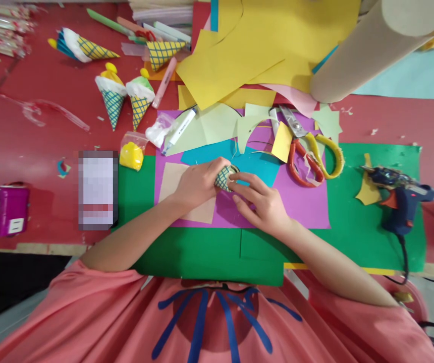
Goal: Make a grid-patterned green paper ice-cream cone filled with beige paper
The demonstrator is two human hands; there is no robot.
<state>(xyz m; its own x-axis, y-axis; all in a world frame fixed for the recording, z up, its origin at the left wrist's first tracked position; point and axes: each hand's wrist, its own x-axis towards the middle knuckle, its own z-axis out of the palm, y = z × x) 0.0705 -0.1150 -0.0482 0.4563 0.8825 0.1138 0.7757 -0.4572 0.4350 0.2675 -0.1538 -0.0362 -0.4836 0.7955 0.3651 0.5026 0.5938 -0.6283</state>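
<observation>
My left hand [203, 179] is closed around a small paper cone [222, 178] with a blue-green lattice pattern, its open mouth turned toward the right. The fingertips of my right hand [265, 202] touch the rim at that mouth, with the thumb apart from the other fingers. Whether anything lies inside the cone is hidden by the fingers. Beneath both hands are a purple sheet [296, 206], a beige paper piece [198, 214] and a blue paper piece [257, 169].
Finished-looking ice-cream cones [111, 98] and a bag of yellow clay [131, 155] lie left, near a phone [96, 190]. Scissors [311, 156] and a glue gun [406, 201] are right. Yellow paper [235, 65] and a large cardboard tube [368, 55] are at the back.
</observation>
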